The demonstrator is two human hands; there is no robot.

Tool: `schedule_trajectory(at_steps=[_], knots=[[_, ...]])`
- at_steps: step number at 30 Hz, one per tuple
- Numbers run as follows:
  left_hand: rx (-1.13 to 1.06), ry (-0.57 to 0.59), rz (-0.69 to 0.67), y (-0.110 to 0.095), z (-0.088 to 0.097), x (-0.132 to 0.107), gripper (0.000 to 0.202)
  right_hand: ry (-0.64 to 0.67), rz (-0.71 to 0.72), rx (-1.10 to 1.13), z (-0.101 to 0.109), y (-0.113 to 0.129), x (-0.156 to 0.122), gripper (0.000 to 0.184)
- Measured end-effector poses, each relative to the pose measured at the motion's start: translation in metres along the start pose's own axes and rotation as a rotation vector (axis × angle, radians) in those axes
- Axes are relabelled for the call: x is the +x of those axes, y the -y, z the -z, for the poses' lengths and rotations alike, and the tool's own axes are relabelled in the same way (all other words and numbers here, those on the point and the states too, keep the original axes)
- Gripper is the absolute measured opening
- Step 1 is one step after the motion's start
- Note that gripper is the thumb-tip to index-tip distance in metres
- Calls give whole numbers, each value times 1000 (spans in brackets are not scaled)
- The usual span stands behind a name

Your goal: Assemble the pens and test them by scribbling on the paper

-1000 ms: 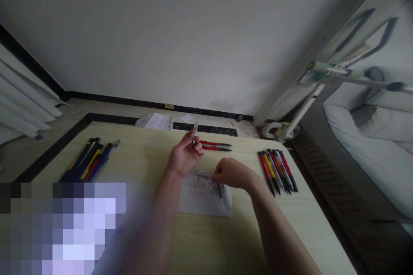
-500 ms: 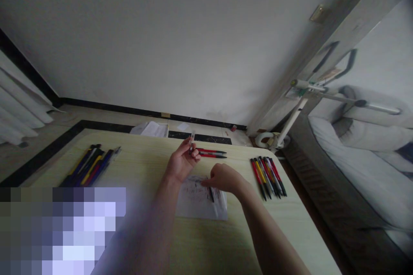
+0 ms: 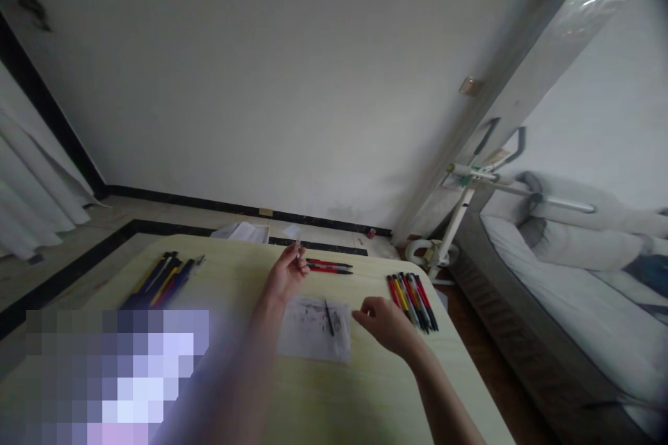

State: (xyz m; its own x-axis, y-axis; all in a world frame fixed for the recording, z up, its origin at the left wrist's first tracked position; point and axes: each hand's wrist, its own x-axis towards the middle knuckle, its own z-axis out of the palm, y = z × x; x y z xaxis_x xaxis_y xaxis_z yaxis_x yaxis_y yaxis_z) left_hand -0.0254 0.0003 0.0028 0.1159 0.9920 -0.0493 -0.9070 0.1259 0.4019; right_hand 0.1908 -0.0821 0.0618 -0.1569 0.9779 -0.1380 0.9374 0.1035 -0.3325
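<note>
Left hand [image 3: 287,274] grips a clear tube [image 3: 298,245]; right hand [image 3: 386,322] curled narrow beside paper [image 3: 312,348]; scribbles [image 3: 313,315] illegible.

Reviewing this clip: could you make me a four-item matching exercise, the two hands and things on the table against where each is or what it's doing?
Column one
1. left hand
2. thin dark rod
3. two red pens
4. right hand

Column two
A. lying side by side near the far edge of the table
B. by the right edge of the paper, nothing visible held
C. holding a small clear piece
D. lying on the marked white paper

Pairs: 1-C, 2-D, 3-A, 4-B
</note>
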Motion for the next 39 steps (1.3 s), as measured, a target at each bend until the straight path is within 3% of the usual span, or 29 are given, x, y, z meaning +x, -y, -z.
schedule_trajectory(at_steps=[3,6,10,16,21,24,28,33,36,39], knots=[[24,-5,-30,0,-10,-9,19,-72,-18,79,-2,-15,-28,26],[140,-19,-11,-5,-24,-36,21,-106,-38,153,-11,-27,-59,22],[453,-34,21,-19,-36,-94,23,-104,-7,310,-28,-40,-101,20],[679,-265,-16,-30,-25,-184,29,-131,107,430,-49,-52,-152,18],[978,-257,82,4,-14,-237,31,-165,114,601,-58,-45,-175,18],[1135,-152,175,34,-24,-263,30,-116,150,752,-60,-27,-190,21],[1169,-50,293,69,-34,-298,32,-39,206,824,-73,1,-215,21],[1125,-36,358,94,-5,-338,31,91,177,786,-100,12,-247,13],[1141,-7,378,98,13,-355,27,156,171,761,-108,11,-260,13],[1183,-5,385,97,18,-363,26,163,175,731,-109,12,-269,14]])
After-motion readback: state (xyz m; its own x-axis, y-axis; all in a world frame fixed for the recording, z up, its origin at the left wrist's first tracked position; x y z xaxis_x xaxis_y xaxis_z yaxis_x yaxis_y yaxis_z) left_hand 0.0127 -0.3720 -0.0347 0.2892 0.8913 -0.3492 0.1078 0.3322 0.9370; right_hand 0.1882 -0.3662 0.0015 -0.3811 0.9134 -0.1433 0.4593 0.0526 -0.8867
